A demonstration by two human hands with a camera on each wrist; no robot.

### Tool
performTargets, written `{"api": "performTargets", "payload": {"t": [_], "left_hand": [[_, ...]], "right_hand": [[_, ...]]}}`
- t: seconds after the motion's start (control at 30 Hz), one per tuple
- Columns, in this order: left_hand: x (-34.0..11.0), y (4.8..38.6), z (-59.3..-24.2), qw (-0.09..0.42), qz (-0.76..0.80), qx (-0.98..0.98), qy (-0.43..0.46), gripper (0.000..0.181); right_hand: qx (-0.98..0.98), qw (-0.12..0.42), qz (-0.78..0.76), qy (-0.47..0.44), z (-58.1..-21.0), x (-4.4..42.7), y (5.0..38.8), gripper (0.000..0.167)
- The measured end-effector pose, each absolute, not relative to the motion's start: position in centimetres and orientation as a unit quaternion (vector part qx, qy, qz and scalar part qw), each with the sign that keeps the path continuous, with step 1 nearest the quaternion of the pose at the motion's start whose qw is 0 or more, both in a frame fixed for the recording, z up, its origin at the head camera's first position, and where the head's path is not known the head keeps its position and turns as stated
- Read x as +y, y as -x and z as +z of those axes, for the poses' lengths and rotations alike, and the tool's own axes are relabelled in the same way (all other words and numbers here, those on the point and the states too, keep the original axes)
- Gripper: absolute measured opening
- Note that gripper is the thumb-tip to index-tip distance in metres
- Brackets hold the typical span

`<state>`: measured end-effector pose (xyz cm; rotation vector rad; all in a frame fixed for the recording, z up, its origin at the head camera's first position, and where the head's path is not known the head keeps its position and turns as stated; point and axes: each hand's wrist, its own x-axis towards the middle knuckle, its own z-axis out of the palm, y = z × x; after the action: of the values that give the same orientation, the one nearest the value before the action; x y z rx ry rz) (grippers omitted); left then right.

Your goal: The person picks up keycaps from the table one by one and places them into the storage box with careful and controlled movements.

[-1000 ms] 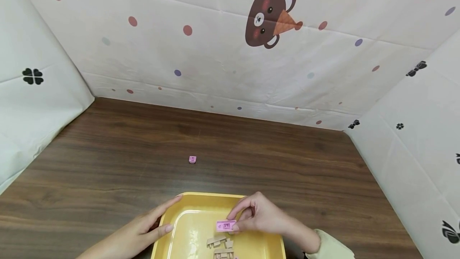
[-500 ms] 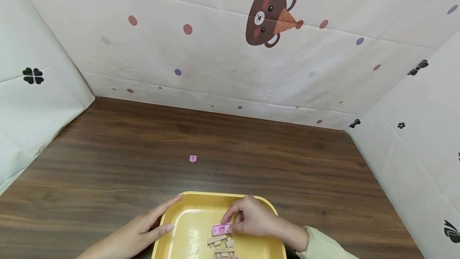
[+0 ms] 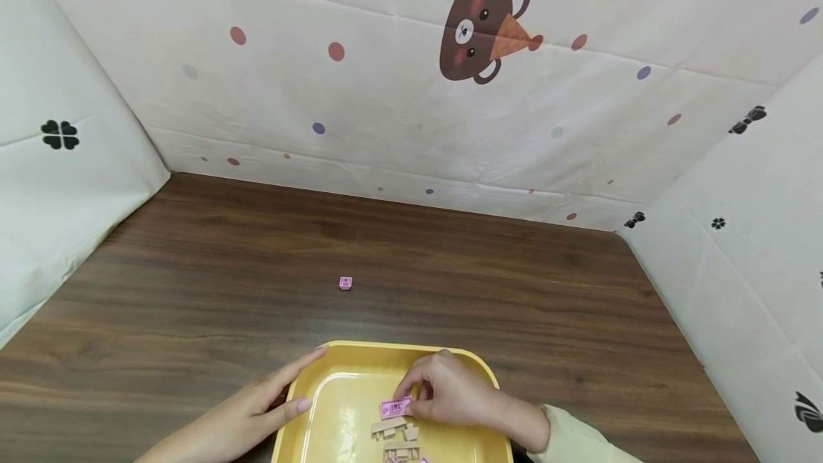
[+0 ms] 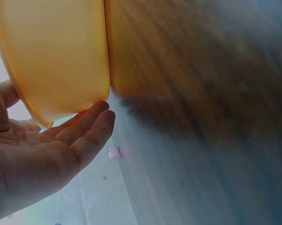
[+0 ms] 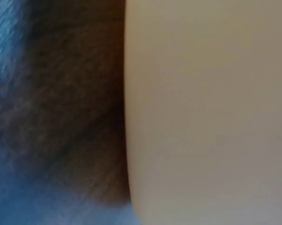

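Observation:
A yellow tray (image 3: pixel 392 346) stands at the near edge of the head view, its lower part cut off. My left hand (image 3: pixel 257 402) grips the tray's left wall, thumb over the rim and fingers along the outside; the left wrist view shows this hand (image 4: pixel 47 145) from below. Inside the tray, my right hand (image 3: pixel 453 393) pinches a small flat pink block (image 3: pixel 393 407) with dark markings by its right end. Just below it lie tan pieces (image 3: pixel 388 428) with cut-out shapes. The right wrist view is filled by a blurred pale surface, and no fingers show there.
A small pink block (image 3: pixel 346 283) sits on the dark wooden table (image 3: pixel 476 291) beyond the tray. A white printed sheet (image 3: pixel 289 77) closes off the back and both sides. Further bits of pink peek out at the bottom frame edge.
My right hand has moved left and slightly down inside the tray with the pink block, bringing it just above the tan pieces. The left hand has stayed on the tray wall.

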<state>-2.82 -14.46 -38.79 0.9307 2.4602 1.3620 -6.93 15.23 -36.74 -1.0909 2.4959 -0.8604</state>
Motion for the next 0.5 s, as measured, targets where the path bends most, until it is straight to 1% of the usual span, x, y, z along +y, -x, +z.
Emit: {"api": "performTargets", "payload": {"t": [0.1, 0.2, 0.37, 0.5], "left_hand": [[-14.4, 2.8, -38.7, 0.096, 0.457, 0.829, -0.309, 0.054], [-14.4, 2.9, -38.7, 0.1, 0.459, 0.827, -0.308, 0.054], [-14.5, 2.9, -38.8, 0.1, 0.461, 0.825, -0.31, 0.054], [-14.5, 2.9, -38.8, 0.1, 0.462, 0.824, -0.313, 0.054]], "right_hand": [[0.854, 0.107, -0.288, 0.42, -36.7, 15.2, 6.8, 0.01], [0.839, 0.056, -0.275, 0.467, -36.6, 15.2, 6.6, 0.007], [0.807, -0.034, -0.25, 0.534, -36.1, 15.4, 6.4, 0.011], [0.791, -0.089, -0.219, 0.564, -35.5, 15.6, 6.1, 0.016]]}}
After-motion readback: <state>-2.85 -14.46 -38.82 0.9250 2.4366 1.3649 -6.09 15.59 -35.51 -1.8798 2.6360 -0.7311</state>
